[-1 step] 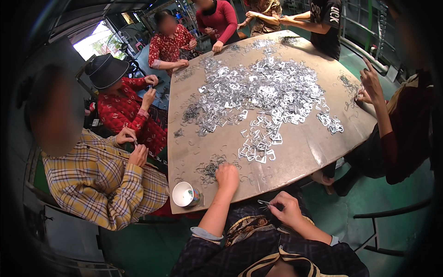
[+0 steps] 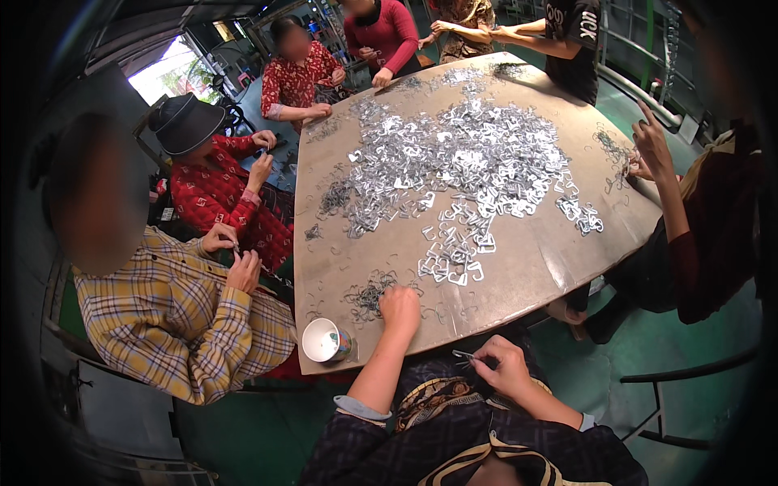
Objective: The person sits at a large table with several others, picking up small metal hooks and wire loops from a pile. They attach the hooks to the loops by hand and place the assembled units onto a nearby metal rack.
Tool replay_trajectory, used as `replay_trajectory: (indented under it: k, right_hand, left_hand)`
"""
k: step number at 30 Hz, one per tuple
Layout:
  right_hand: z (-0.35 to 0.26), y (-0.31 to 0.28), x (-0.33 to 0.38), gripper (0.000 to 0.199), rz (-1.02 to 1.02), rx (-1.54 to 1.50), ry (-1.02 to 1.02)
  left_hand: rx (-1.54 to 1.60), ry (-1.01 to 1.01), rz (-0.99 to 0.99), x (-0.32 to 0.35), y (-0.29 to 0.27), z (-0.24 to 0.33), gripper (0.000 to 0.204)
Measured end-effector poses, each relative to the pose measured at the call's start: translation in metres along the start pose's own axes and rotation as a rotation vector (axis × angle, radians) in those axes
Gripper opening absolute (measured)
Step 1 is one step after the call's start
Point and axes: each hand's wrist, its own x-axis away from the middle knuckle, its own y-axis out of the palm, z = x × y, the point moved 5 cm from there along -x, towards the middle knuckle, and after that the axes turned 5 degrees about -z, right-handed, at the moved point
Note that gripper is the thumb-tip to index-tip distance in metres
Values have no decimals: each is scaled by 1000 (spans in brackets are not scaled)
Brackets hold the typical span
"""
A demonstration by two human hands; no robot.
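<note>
Near the table's front edge my left hand (image 2: 399, 312) rests with curled fingers against a small heap of thin dark wire pieces (image 2: 369, 296). Its fingertips are hidden, so what they pinch cannot be made out. Over my lap, just off the table edge, my right hand (image 2: 502, 364) is closed on a small silvery metal clip (image 2: 463, 355), which sticks out to the left between thumb and fingers. A large spread of flat, silvery hook-shaped metal pieces (image 2: 466, 162) covers the middle of the brown table (image 2: 535, 275), with a narrower tongue of them reaching toward me.
A white paper cup (image 2: 322, 341) stands at the table's near left corner. Several co-workers sit or stand around the table; one in a yellow plaid shirt (image 2: 162, 308) is close on my left, another in dark red (image 2: 705, 251) on my right. A curved metal rail (image 2: 689, 373) is at lower right.
My two hands and the pieces around them have not visibly moved. At the far side, a hand of the co-worker in the dark pink top has shifted slightly.
</note>
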Motion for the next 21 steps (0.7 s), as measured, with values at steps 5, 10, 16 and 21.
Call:
replay_trajectory:
  k: [5,10,16,21]
  right_hand:
    - [-1,1,2,12,-1,-3,4]
    - [-2,0,2,12,27,-14,-14]
    - [-3,-2,4,12,63,11,-2]
    - [-8,-3,6,10,48,15,62]
  left_hand:
    - [-62,151,23,-11,1,7,13]
    - [54,50,-128,-7,-23,-1,12]
    - [939,32,-378,27,-13,11,13]
    - [1375,200,-482,74,-30,34,9]
